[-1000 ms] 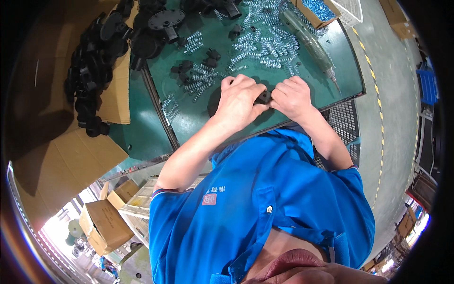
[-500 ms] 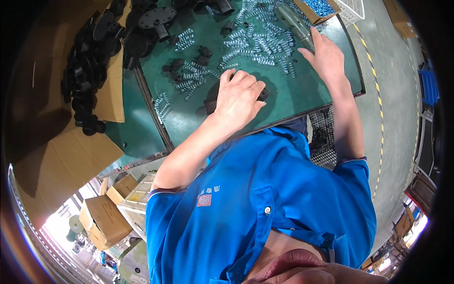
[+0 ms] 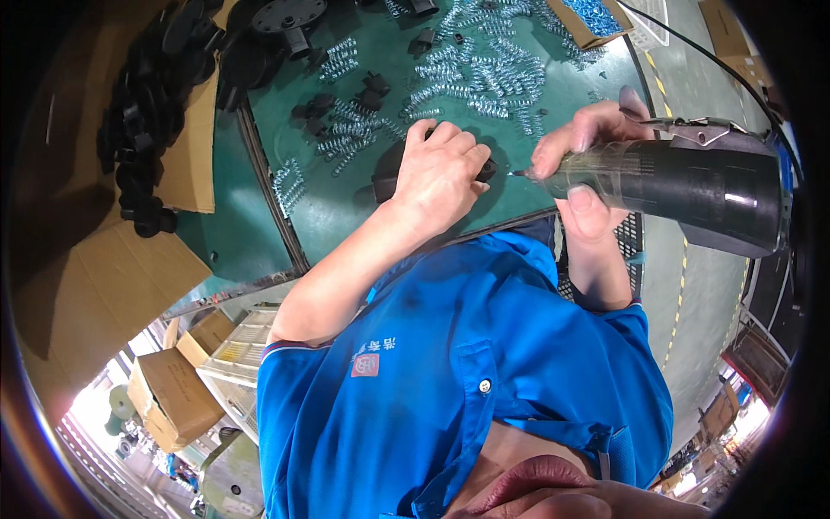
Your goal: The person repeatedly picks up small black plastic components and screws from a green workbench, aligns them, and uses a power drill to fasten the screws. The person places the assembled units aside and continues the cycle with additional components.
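Head view: springs (image 3: 493, 78) and black pieces (image 3: 373, 91) lie scattered on the green surface (image 3: 333, 203); a carton (image 3: 130, 268) flanks it at left, grey floor (image 3: 713, 294) at right. The left hand (image 3: 439, 169), fingers curled, grips a black part (image 3: 387, 179) near the front edge; the right hand (image 3: 592, 130) has its fingers wrapped round a driver (image 3: 700, 182), tip just beside the part.

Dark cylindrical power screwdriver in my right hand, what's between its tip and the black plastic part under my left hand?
In the head view, only bare green tabletop shows between the screwdriver tip and the black plastic part.
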{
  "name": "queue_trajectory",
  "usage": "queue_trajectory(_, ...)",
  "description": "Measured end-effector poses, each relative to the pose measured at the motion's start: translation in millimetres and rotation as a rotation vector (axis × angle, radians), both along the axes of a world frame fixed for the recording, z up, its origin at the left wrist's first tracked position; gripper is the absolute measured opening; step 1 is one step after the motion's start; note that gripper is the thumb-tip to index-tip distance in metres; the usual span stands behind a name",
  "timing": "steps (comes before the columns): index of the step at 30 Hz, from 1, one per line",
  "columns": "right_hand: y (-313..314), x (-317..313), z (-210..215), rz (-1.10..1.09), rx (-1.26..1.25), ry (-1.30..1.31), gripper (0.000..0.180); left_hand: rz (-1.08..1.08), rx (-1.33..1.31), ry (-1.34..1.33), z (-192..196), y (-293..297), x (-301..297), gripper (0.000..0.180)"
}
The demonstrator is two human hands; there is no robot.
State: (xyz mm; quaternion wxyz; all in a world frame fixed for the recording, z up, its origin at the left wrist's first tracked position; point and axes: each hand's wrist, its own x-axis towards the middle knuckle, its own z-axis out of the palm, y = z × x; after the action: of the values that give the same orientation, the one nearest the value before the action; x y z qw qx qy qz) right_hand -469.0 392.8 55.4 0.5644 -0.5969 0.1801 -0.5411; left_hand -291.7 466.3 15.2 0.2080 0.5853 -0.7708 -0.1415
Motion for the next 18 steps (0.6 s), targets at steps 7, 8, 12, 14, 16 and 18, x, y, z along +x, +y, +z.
queue_trajectory(7,6,18,-10,0.016,0.106,-0.091,0.056,0.013,0.006,0.031,-2,1,0,0.045)
queue_trajectory(8,6,19,-10,0.009,0.105,-0.089,0.056,0.013,0.012,0.029,-1,1,0,0.045)
queue_trajectory(12,10,27,-9,-0.022,0.102,-0.089,0.056,0.009,0.013,0.01,-3,1,0,0.044)
queue_trajectory(14,7,22,-16,0.035,0.116,-0.059,0.057,0.01,0.009,-0.006,-3,2,0,0.043)
queue_trajectory(16,7,23,-17,0.051,0.123,-0.042,0.058,0.011,0.011,-0.023,-3,2,0,0.042)
queue_trajectory(18,7,25,-17,0.036,0.085,-0.03,0.06,0.009,0.007,-0.017,-3,2,1,0.042)
